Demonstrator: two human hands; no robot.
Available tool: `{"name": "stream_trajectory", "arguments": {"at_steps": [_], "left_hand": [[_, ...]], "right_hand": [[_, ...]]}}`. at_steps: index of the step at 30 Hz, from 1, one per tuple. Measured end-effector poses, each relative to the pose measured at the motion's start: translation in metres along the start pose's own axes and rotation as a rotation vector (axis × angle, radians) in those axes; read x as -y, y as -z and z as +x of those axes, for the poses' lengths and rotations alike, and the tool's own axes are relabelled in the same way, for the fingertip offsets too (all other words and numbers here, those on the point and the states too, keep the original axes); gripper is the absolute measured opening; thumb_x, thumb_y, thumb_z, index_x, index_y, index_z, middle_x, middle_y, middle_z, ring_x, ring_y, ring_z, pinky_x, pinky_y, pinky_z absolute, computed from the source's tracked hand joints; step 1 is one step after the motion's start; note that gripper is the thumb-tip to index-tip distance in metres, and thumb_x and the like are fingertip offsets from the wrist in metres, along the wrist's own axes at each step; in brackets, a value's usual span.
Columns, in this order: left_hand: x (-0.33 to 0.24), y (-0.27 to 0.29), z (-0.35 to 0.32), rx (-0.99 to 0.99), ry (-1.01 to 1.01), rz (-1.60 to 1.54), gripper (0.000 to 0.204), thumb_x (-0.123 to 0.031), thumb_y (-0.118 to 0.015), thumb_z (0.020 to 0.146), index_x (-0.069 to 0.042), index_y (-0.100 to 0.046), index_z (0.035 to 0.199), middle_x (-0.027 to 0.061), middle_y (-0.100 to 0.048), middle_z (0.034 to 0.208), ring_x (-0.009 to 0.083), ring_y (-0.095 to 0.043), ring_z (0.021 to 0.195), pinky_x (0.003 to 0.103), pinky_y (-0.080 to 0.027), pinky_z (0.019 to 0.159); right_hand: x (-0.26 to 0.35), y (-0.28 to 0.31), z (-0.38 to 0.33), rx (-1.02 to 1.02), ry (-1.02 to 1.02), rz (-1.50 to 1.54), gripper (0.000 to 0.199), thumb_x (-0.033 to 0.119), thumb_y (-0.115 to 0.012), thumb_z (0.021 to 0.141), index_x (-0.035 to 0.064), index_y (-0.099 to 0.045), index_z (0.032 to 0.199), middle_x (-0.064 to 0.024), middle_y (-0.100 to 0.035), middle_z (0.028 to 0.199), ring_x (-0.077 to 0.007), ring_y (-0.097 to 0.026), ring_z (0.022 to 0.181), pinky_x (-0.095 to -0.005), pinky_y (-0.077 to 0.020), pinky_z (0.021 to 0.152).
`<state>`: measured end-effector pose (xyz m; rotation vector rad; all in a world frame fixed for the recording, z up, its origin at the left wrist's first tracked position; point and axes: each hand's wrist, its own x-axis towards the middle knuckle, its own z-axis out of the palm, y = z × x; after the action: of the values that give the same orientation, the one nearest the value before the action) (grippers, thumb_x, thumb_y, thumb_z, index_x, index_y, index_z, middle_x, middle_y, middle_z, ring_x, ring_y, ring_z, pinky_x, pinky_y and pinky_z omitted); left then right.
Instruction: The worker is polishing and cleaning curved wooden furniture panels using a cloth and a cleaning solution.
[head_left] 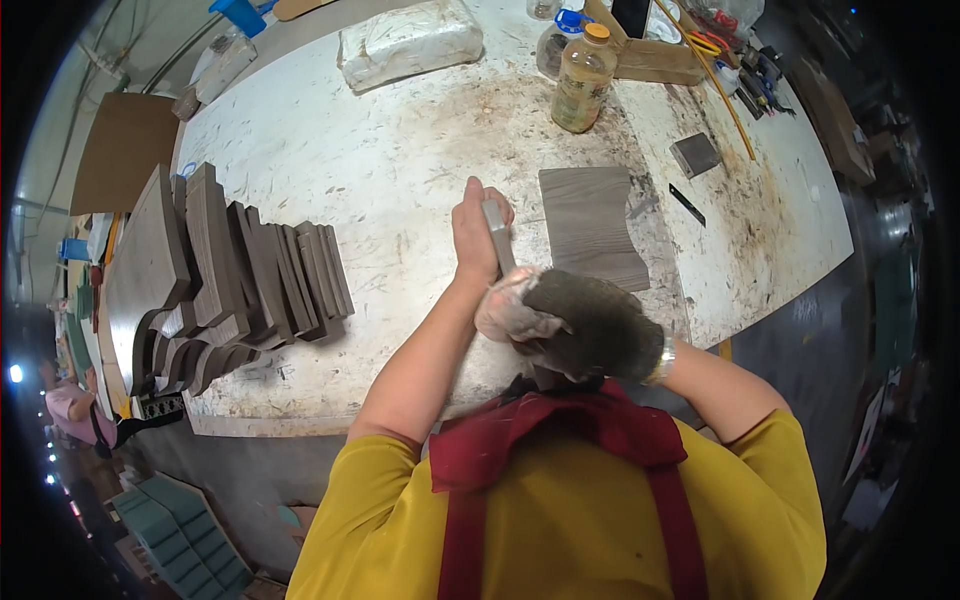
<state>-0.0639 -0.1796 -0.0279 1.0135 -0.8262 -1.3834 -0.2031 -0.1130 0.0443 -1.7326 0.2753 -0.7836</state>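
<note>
My bare left hand (474, 232) is wrapped round the far end of a narrow grey-brown wooden piece (499, 237), seen edge-on. In a dark glove, my right hand (592, 322) is closed on a wadded, stained whitish cloth (512, 306). The cloth lies against the nearer part of the piece and hides much of it. Just right of my hands a flat grey-brown wooden panel (592, 225) with a curved right edge rests on the worktable (400, 205). The fingers inside the glove are mostly hidden.
Similar curved wooden panels (215, 260) stand in a row at the left. A white wrapped block (410, 45) lies at the back. Beyond my right hand are a bottle with an orange cap (583, 85), a small dark block (696, 155) and a thin black strip (687, 205). Another person (75, 405) is far left.
</note>
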Motion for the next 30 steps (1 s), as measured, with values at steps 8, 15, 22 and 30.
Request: {"name": "stream_trajectory", "arguments": {"at_steps": [8, 15, 22, 30], "left_hand": [[0.052, 0.021, 0.015, 0.266, 0.084, -0.397, 0.046, -0.047, -0.044, 0.100, -0.002, -0.055, 0.103, 0.0110, -0.057, 0.085, 0.0230, -0.057, 0.079, 0.037, -0.051, 0.080], [0.072, 0.014, 0.015, 0.024, -0.161, -0.032, 0.031, -0.024, -0.054, 0.099, -0.004, -0.046, 0.121, 0.0107, -0.056, 0.116, 0.0229, -0.059, 0.103, 0.039, -0.052, 0.090], [0.001, -0.014, -0.004, 0.006, -0.048, -0.016, 0.055, -0.046, -0.042, 0.103, -0.004, -0.055, 0.069, 0.0080, -0.054, 0.066, 0.0153, -0.047, 0.053, 0.029, -0.040, 0.051], [-0.011, -0.010, 0.006, 0.003, -0.068, -0.076, 0.059, -0.042, -0.033, 0.105, -0.007, -0.044, 0.058, 0.0055, -0.044, 0.056, 0.0161, -0.040, 0.053, 0.030, -0.032, 0.052]], "right_hand": [[0.002, 0.000, -0.008, -0.200, -0.141, -1.000, 0.052, 0.026, -0.072, 0.083, 0.0001, -0.055, 0.125, -0.0178, -0.059, 0.120, -0.0325, -0.058, 0.114, -0.0423, -0.0461, 0.101], [0.001, 0.029, 0.051, -0.593, -0.139, -1.012, 0.044, 0.029, -0.073, 0.083, 0.0012, -0.058, 0.114, -0.0186, -0.060, 0.110, -0.0352, -0.060, 0.103, -0.0431, -0.0491, 0.091], [0.031, 0.002, -0.026, -0.103, 0.002, -0.945, 0.045, 0.022, -0.069, 0.087, 0.0016, -0.057, 0.125, -0.0178, -0.060, 0.126, -0.0316, -0.058, 0.118, -0.0423, -0.0474, 0.101], [0.066, 0.054, -0.112, -0.006, -0.867, -0.138, 0.048, 0.031, -0.075, 0.083, 0.0054, -0.064, 0.122, -0.0129, -0.067, 0.118, -0.0199, -0.063, 0.109, -0.0358, -0.0498, 0.096]]}}
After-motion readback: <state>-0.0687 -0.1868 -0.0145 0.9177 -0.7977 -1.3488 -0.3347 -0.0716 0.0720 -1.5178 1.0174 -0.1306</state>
